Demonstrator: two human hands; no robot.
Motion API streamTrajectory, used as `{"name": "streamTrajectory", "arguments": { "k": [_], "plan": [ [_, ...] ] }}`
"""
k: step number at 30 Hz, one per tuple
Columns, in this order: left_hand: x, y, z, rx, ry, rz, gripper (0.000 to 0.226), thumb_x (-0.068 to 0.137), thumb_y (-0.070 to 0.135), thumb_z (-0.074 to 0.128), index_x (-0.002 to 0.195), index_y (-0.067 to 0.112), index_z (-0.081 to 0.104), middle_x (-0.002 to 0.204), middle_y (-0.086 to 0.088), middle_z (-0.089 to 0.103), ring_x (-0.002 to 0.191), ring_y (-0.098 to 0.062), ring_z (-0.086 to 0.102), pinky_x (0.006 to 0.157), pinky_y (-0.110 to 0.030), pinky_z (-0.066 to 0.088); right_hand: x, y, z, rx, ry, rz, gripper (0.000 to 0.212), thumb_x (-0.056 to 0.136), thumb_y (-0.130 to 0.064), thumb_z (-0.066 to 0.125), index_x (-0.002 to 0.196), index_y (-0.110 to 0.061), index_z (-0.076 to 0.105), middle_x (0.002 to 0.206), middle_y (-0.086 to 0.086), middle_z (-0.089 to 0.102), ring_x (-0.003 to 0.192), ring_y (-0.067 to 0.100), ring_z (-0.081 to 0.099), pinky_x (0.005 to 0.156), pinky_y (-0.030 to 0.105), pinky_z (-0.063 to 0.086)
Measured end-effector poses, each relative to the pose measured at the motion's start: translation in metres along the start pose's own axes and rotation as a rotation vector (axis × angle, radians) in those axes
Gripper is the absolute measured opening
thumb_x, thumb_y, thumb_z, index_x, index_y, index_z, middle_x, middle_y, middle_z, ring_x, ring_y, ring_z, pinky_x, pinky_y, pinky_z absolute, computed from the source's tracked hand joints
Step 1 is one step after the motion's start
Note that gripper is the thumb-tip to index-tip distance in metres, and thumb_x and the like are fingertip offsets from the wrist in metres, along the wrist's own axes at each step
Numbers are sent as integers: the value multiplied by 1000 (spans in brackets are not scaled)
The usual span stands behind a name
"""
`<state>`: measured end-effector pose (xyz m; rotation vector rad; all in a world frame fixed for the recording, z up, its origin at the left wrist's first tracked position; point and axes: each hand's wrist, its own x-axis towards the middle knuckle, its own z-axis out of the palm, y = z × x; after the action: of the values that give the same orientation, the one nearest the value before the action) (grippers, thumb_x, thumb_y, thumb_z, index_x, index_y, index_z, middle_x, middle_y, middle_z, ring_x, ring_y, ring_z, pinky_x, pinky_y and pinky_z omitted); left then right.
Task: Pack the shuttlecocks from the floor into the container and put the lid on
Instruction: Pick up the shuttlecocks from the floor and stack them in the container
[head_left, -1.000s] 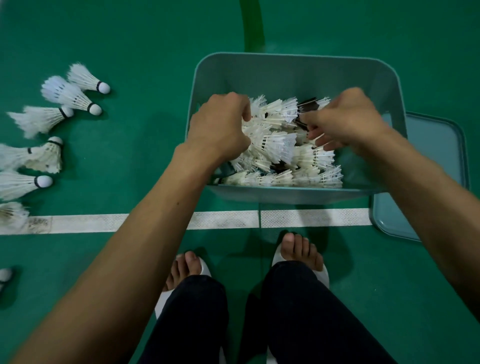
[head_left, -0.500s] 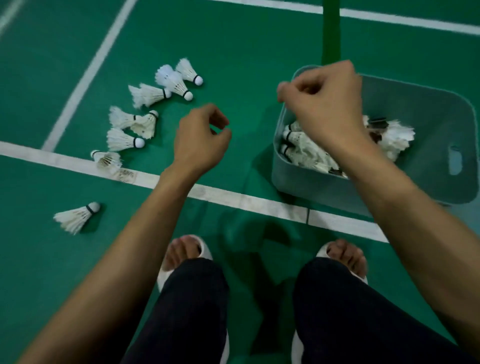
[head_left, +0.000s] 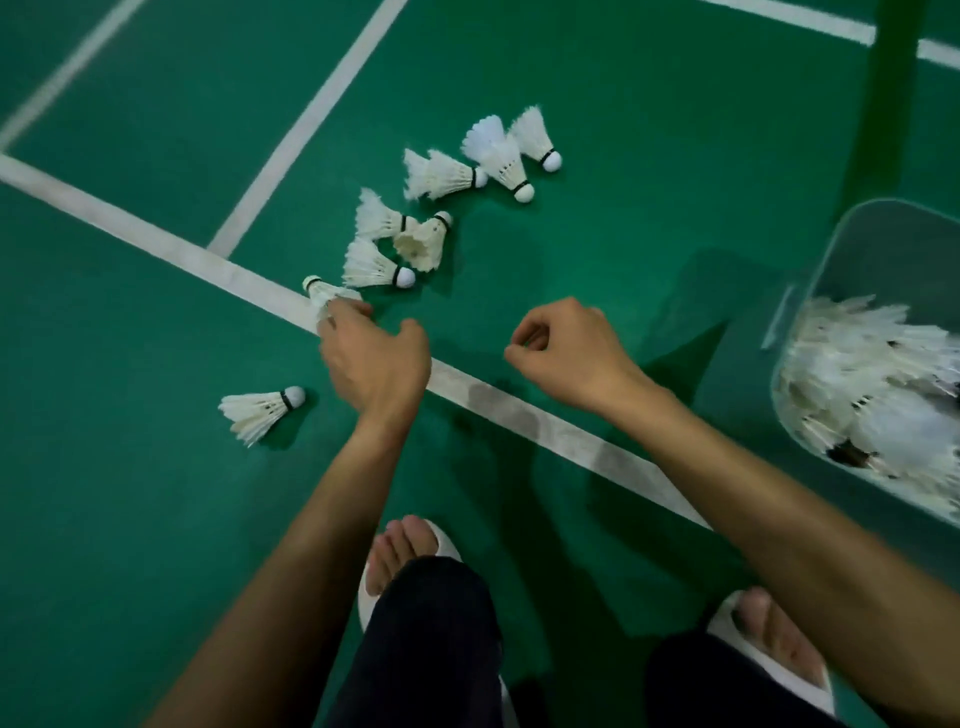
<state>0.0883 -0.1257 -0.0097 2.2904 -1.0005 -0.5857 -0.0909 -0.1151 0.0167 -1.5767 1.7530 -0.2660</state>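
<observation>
Several white feather shuttlecocks (head_left: 470, 171) lie in a loose cluster on the green court floor, and one more shuttlecock (head_left: 260, 410) lies apart at the left. My left hand (head_left: 374, 358) is down on the white line, its fingertips touching a shuttlecock (head_left: 323, 293) there; I cannot tell whether they have closed on it. My right hand (head_left: 569, 353) hovers over the floor with curled fingers and holds nothing. The grey-green container (head_left: 826, 270) stands at the right edge, partly cut off, with many shuttlecocks inside. The lid is out of view.
White court lines (head_left: 130, 223) cross the floor. A green post (head_left: 883, 93) rises behind the container. My feet in white slippers (head_left: 410, 561) and dark trouser legs fill the lower middle.
Both hands left the container and swung left. My left hand dropped to the shuttlecock on the line. The view turned left, so the container now sits at the right edge.
</observation>
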Motion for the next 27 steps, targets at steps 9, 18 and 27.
{"name": "streamTrajectory", "arguments": {
  "k": [9,18,27],
  "plan": [
    [55,-92,-23,510,97,-182,60,70,37,73,124,19,57,145,-16,40,141,-39,29,107,-65,34,93,-64,60,-54,11,-317,34,89,-16,63,123,-18,67,97,1,74,91,24,68,82,38,56],
    [90,-102,-43,462,142,-176,27,89,31,58,112,19,67,112,-14,67,115,-38,49,95,-48,38,143,-109,89,-579,27,-643,59,74,8,65,129,-11,59,141,4,56,116,26,44,72,34,44],
    [115,-46,-31,197,182,82,42,98,56,48,107,16,56,89,3,62,79,-25,58,70,-37,42,118,-98,81,-420,147,-239,14,89,-13,71,101,-18,76,102,6,66,112,26,55,70,32,46]
  ]
}}
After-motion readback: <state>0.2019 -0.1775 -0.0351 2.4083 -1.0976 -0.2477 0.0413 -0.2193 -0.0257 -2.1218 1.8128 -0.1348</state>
